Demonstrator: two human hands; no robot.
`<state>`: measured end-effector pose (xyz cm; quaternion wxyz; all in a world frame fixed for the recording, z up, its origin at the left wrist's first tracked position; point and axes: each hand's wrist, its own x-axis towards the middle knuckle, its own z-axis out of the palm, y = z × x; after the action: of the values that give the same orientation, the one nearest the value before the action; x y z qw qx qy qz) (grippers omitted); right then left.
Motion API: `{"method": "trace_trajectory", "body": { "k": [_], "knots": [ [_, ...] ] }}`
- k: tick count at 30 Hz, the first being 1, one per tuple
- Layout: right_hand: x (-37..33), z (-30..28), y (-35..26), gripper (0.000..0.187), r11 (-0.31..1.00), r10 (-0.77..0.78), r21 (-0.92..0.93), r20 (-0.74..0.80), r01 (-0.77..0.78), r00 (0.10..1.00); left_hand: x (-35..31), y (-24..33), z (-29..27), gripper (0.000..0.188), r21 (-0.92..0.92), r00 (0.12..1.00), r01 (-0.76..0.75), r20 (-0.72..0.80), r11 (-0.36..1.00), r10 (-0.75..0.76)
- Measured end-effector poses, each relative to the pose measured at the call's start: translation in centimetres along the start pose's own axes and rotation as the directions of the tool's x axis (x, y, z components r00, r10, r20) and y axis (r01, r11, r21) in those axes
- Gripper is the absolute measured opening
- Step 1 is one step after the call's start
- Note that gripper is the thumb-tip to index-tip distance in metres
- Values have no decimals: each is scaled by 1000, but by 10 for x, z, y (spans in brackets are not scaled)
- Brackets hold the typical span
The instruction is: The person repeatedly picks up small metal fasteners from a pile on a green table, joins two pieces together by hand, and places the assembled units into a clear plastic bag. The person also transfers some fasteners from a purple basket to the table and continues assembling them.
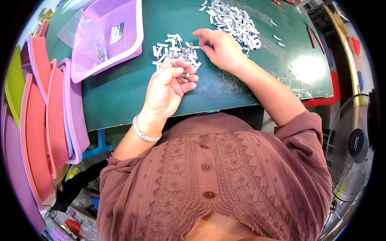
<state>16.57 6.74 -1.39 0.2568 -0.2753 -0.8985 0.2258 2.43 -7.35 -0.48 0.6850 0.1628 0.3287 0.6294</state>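
Observation:
My left hand (pixel 171 82) is raised palm-up over the near edge of the green table, its fingers curled round a few small silvery metal pieces (pixel 184 77). Just behind it lies a small pile of loose white-and-silver pieces (pixel 173 50). My right hand (pixel 221 48) reaches in from the right, palm down, with the index finger stretched out. Its thumb and another finger close at the end of one small piece (pixel 196 47) at the pile's right side. A larger heap of the same pieces (pixel 235 24) spreads beyond my right hand.
A purple mesh basket (pixel 138 46) at the back left holds a clear plastic bag (pixel 86 38) and a labelled card. Stacked coloured baskets (pixel 36 120) stand left of the green table (pixel 132 100). Red-handled pliers (pixel 311 38) lie at right; a fan (pixel 350 148) stands beyond the table's edge.

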Motion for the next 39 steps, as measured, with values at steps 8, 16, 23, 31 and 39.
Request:
{"method": "trace_trajectory", "body": {
  "k": [8,16,23,31,39],
  "knots": [
    [-3,-18,-7,37,813,296,486,131,-322,946,1,0,6,16,153,997,-10,-75,988,22],
    [-15,-27,-32,39,504,295,757,302,-416,907,6,-2,14,22,279,990,34,-140,960,6],
    [-23,-26,-33,39,413,307,820,285,-396,908,5,-2,10,18,198,993,14,-118,980,10],
    [-33,-32,-27,40,244,359,903,255,-354,898,3,-3,6,20,138,997,-10,-73,990,20],
    [-39,-28,-21,41,124,350,934,273,-334,896,3,-2,7,23,61,998,30,-63,998,-26]
  ]
}}
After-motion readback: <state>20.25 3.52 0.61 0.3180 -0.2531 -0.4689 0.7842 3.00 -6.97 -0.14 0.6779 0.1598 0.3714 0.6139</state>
